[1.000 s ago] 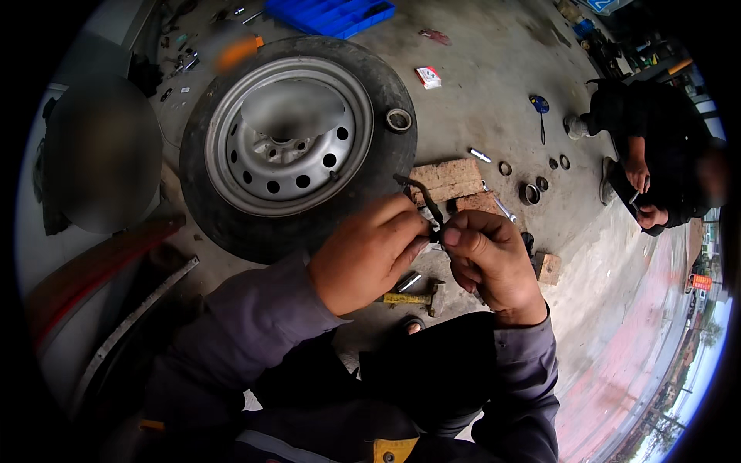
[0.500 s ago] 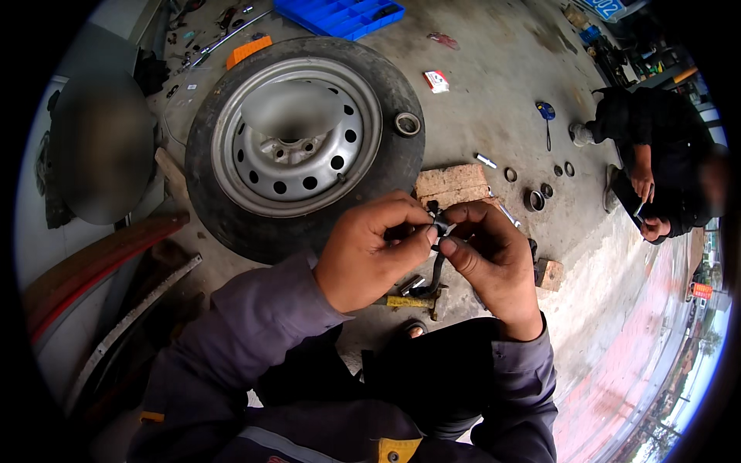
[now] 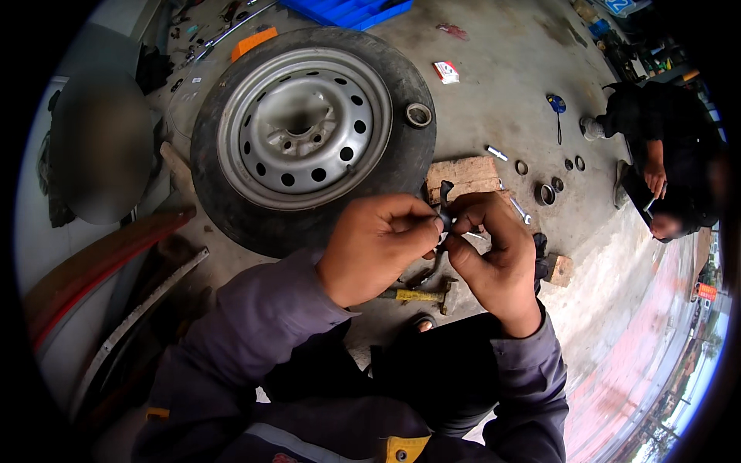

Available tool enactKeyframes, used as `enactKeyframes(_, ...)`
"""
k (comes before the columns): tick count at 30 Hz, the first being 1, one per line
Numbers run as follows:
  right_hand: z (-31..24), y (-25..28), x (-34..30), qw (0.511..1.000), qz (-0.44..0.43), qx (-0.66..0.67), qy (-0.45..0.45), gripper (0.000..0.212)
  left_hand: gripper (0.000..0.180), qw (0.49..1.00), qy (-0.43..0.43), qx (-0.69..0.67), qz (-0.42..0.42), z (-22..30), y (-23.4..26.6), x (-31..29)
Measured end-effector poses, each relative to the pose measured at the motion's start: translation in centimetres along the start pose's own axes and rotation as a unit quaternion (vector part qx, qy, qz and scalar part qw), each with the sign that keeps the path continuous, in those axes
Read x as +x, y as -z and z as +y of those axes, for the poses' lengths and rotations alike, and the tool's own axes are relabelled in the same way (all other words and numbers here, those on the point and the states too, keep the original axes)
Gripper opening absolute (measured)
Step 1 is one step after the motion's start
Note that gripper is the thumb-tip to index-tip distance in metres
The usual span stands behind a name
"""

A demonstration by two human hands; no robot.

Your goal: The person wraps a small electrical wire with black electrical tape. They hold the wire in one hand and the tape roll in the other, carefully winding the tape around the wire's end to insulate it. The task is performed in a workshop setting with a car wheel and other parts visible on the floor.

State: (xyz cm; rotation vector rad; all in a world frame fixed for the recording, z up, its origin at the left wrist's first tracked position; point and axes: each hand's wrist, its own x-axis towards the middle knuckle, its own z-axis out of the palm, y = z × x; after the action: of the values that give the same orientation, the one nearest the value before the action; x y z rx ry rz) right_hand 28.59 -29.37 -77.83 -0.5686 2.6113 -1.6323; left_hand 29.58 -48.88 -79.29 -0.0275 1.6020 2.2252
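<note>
Held part: a dark, slender part (image 3: 445,190), small and partly hidden by fingers, is up off the floor in front of the person, between the two hands; its exact kind cannot be told.
Left hand: the left hand (image 3: 378,245) is nearly closed, thumb and index finger pinching the part from its left side.
Right hand: the right hand (image 3: 495,251) has its fingers curled and its thumb and index fingertips drawn together on the part from its right side.
Long axis: the part runs roughly away from the person, its far tip poking past the fingertips; its near end is hard to separate from the clutter below.
Nearer hand: neither; both sets of fingertips meet at the part.
Beyond the hands: a tyre (image 3: 212,181) on a silver steel wheel (image 3: 332,179) lies flat, ahead and to the left, with a metal ring (image 3: 418,116) resting on its sidewall.
Beneath: a yellow-handled hammer (image 3: 417,295) lies on the floor.
Right of the wheel: a brick (image 3: 463,174) and, near it, a spanner (image 3: 520,210).
</note>
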Motion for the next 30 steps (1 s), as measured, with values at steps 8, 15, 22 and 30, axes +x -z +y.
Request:
enactKeyframes(8, -1.2, 0.2, 0.0, 0.981, -0.057, 0.095, -0.161, 0.012, 0.010, 0.998, 0.021, 0.058, -0.018, 0.0, 0.7, -0.4)
enactKeyframes(15, 1.2, 1.1, -0.1, 0.931, -0.040, 0.260, -0.251, 0.010, 0.014, 0.990, -0.101, 0.096, 0.015, -0.1, -0.1, -0.7)
enactKeyframes(22, 1.6, 0.9, -0.4, 0.936, -0.055, 0.296, -0.181, 0.008, 0.017, 0.991, 0.086, 0.016, -0.098, 0.8, 1.0, -0.3)
enactKeyframes(30, 1.9, 1.1, -0.6, 0.895, -0.082, 0.420, -0.125, 0.015, 0.015, 0.988, 0.059, -0.057, -0.127, 0.7, 0.8, -0.2)
